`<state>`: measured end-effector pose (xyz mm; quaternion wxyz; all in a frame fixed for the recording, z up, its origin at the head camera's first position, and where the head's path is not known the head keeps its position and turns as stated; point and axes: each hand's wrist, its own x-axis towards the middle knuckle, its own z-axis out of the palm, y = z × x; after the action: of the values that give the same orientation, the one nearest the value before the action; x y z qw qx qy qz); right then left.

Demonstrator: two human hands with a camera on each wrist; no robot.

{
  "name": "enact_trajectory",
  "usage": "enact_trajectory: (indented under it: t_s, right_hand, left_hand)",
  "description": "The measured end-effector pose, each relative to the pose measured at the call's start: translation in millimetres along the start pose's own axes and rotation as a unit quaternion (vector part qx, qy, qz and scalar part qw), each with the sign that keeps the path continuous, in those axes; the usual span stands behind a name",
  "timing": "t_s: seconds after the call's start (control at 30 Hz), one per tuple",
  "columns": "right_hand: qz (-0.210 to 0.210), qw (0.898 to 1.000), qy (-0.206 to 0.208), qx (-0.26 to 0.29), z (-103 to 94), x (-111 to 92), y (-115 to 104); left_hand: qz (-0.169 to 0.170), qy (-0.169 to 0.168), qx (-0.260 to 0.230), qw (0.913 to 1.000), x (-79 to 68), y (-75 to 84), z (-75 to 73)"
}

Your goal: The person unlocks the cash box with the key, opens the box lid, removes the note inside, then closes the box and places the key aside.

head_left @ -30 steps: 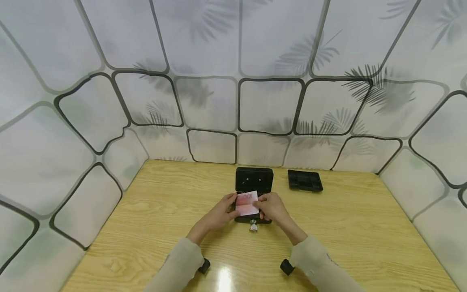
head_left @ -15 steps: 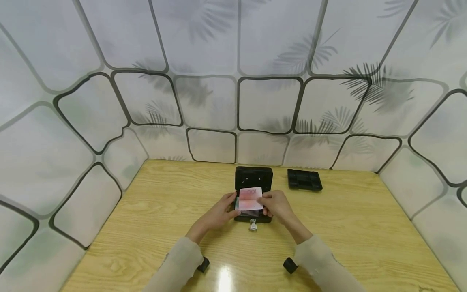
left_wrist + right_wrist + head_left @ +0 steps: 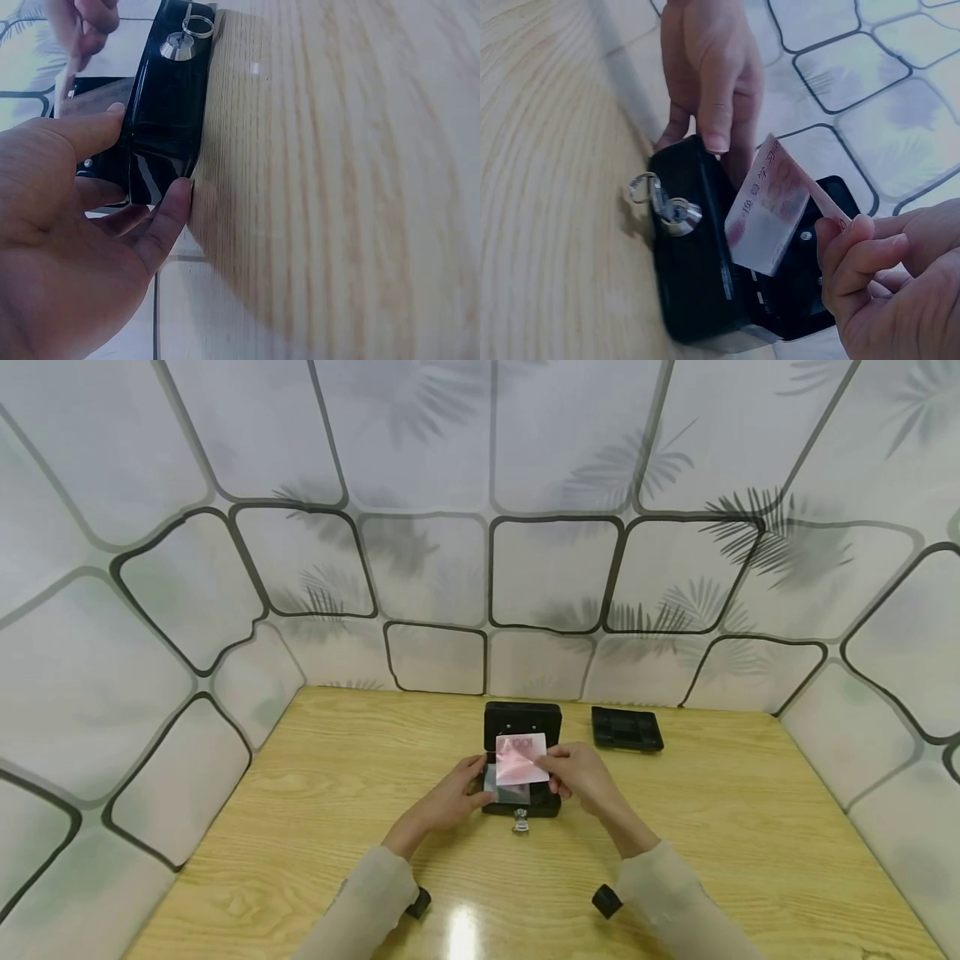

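A small black cash box (image 3: 545, 802) stands on the table with its lid (image 3: 522, 717) raised. My right hand (image 3: 581, 772) pinches a pink banknote (image 3: 517, 760) by its right edge, above the box; a crease shows in the note in the right wrist view. My left hand (image 3: 447, 802) grips the box's left side, the thumb over the rim and the fingers along the outer wall. Inside the box lies a greyish, see-through sheet (image 3: 498, 787), whose kind I cannot tell. Keys on a ring (image 3: 641, 187) hang from the front lock (image 3: 681, 216).
A black compartment tray (image 3: 627, 730) lies on the wooden table (image 3: 750, 827), to the right of the box and further back. A patterned cloth wall (image 3: 427, 568) surrounds the table at the back and sides.
My right hand has moved up and right with the banknote, away from my left fingers. More of the see-through sheet in the box now shows. The left hand has stayed on the box.
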<state>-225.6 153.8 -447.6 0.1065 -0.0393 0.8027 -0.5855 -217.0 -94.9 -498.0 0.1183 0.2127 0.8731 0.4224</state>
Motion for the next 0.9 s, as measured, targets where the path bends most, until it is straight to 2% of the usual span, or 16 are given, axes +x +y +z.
enact_trajectory:
  t_s: [0.23, 0.5, 0.67, 0.9]
  right_hand:
    - [-0.016, 1.0, 0.007, 0.022, -18.2, -6.3, -10.9]
    - [-0.017, 0.999, 0.03, 0.013, -48.2, -15.8, -18.5]
    - [-0.024, 0.999, 0.041, -0.004, -72.6, -24.5, -19.3]
    - [-0.015, 0.997, 0.046, -0.06, -106.1, -35.5, -10.8]
  left_hand:
    - [0.009, 0.001, -0.002, 1.0, -0.6, -0.2, -1.0]
    - [0.006, 0.002, -0.01, 0.9999, 0.1, 0.1, -1.0]
    - [0.0, 0.0, -0.007, 1.0, 0.4, 0.1, -1.5]
    - [-0.007, 0.001, -0.005, 1.0, -0.3, 1.8, -1.6]
